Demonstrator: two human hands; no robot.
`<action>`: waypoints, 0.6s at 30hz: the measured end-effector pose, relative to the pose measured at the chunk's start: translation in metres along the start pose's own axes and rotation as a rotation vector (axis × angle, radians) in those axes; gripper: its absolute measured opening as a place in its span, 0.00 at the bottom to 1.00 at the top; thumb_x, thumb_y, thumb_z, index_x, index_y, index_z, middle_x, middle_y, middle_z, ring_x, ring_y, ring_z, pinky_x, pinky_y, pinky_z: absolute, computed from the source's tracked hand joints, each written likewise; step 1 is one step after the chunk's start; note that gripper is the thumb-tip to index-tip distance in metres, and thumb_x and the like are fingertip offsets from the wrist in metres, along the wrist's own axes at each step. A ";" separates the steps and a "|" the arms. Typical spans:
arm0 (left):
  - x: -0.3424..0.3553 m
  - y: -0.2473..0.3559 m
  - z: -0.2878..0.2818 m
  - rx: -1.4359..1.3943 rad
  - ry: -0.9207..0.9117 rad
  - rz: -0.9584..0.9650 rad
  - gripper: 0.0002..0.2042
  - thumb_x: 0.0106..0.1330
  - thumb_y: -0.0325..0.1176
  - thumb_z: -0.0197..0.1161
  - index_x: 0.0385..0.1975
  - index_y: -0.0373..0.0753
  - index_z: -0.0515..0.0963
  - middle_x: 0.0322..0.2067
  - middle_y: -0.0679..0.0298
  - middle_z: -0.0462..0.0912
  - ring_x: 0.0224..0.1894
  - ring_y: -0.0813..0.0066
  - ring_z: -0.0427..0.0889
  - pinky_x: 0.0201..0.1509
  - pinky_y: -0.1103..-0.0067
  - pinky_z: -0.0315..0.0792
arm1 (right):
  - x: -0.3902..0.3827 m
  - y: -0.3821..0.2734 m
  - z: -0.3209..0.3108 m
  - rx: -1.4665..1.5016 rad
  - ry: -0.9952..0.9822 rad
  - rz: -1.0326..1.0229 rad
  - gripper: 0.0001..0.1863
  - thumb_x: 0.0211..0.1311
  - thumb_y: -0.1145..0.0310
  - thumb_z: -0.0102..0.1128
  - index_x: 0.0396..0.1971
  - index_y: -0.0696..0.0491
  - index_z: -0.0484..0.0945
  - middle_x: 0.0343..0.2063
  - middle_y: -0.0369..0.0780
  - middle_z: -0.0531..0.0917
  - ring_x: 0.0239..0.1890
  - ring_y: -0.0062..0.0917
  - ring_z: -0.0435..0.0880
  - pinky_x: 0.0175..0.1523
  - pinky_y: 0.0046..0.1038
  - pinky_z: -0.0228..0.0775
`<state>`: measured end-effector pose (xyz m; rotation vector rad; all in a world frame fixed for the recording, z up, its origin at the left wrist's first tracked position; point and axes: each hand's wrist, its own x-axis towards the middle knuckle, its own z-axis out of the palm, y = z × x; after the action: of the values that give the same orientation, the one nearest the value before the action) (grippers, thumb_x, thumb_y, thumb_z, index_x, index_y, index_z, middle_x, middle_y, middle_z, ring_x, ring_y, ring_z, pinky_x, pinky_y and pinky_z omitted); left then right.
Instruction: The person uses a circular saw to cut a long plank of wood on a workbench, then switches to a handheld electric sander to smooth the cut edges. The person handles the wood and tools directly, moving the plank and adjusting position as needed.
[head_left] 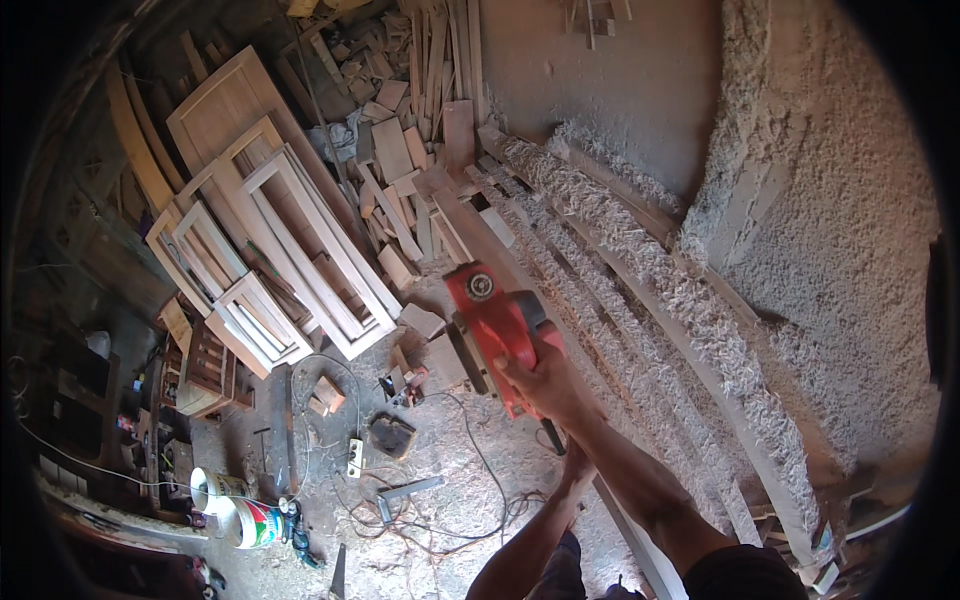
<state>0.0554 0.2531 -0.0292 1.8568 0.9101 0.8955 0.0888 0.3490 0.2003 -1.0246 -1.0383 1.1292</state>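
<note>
A red electric hand planer with a dark grey grip and a round dial is held up in the middle of the view. My right hand is wrapped round its rear handle. Below and behind my right forearm, my left hand is close to the planer's dark cord; its fingers are hidden, so I cannot see whether it grips the cord. A long wooden plank runs beneath the planer, partly covered by it and by my arms.
Shavings cover long beams along the right wall. Wooden door frames lean at the left beside offcuts. On the floor are a power strip, a metal square, looped cable, a handsaw and buckets.
</note>
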 end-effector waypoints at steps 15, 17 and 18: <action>-0.499 0.088 -0.105 0.181 -0.892 -0.695 0.25 0.75 0.49 0.61 0.54 0.30 0.82 0.47 0.51 0.89 0.50 0.69 0.85 0.55 0.71 0.76 | -0.596 -0.095 -0.019 -0.328 -0.077 0.382 0.28 0.72 0.52 0.64 0.64 0.49 0.72 0.38 0.45 0.87 0.45 0.36 0.89 0.51 0.35 0.80; -0.510 0.103 -0.088 0.183 -0.947 -0.802 0.27 0.74 0.52 0.61 0.54 0.29 0.82 0.48 0.48 0.88 0.54 0.66 0.84 0.59 0.69 0.74 | -0.660 -0.123 -0.023 -0.258 0.062 0.348 0.25 0.71 0.53 0.64 0.62 0.50 0.75 0.38 0.45 0.87 0.45 0.36 0.89 0.51 0.35 0.80; -0.518 0.112 -0.076 0.158 -0.927 -0.689 0.25 0.74 0.49 0.61 0.53 0.29 0.82 0.47 0.49 0.89 0.54 0.62 0.85 0.58 0.68 0.74 | -0.690 -0.135 -0.023 -0.226 0.126 0.302 0.24 0.71 0.53 0.65 0.60 0.50 0.77 0.37 0.45 0.88 0.44 0.36 0.90 0.51 0.35 0.80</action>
<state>-0.2294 -0.1995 -0.0144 1.6175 0.9006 -0.4513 0.0535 -0.3515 0.2514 -1.4521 -0.9444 1.1886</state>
